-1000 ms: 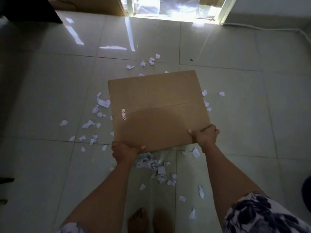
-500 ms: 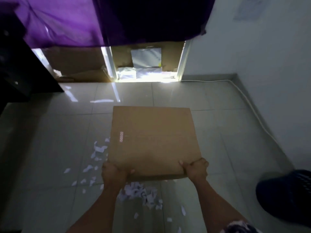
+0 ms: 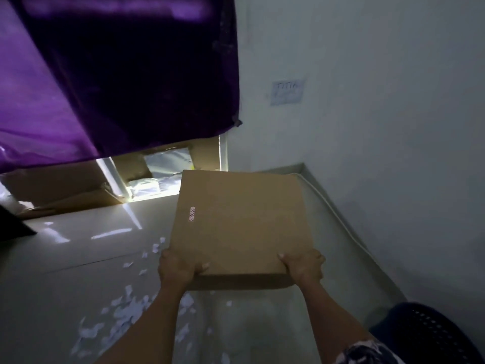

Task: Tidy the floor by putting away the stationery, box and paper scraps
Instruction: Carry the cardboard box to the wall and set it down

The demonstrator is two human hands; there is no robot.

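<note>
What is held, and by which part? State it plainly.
The cardboard box, gripped at its near edge: left hand on the near left corner, right hand on the near right corner.

Both hands (image 3: 244, 269) gripping cardboard box (image 3: 240, 227), paper scraps (image 3: 126, 316) on floor (image 3: 65, 258)

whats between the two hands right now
The near edge of the cardboard box spans the gap; the left hand and right hand grip its near corners, in the head view.
</note>
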